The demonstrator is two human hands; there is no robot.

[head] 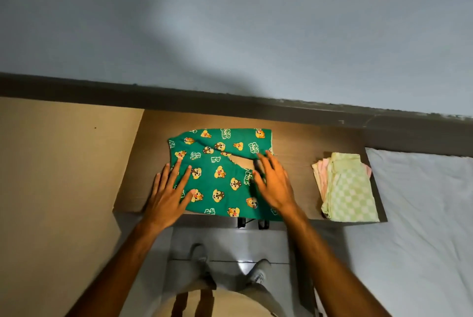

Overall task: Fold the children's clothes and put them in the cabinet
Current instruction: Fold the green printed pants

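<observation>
A green children's garment [217,163] printed with cartoon chipmunks lies spread flat on a brown cabinet top [294,163]. My left hand [170,192] rests palm down on its left edge, fingers apart. My right hand [272,181] lies flat on its right side with fingers spread, holding nothing. A gap in the cloth shows the wood just left of my right fingers. To the right on the same top sits a folded stack [348,188] of light green checked cloth over pale pink pieces.
A beige wooden panel [61,176] stands to the left. A bed with a pale sheet [422,214] borders the right side. A pale wall [230,30] rises behind the cabinet. My legs and shoes [202,258] stand on grey floor tiles below.
</observation>
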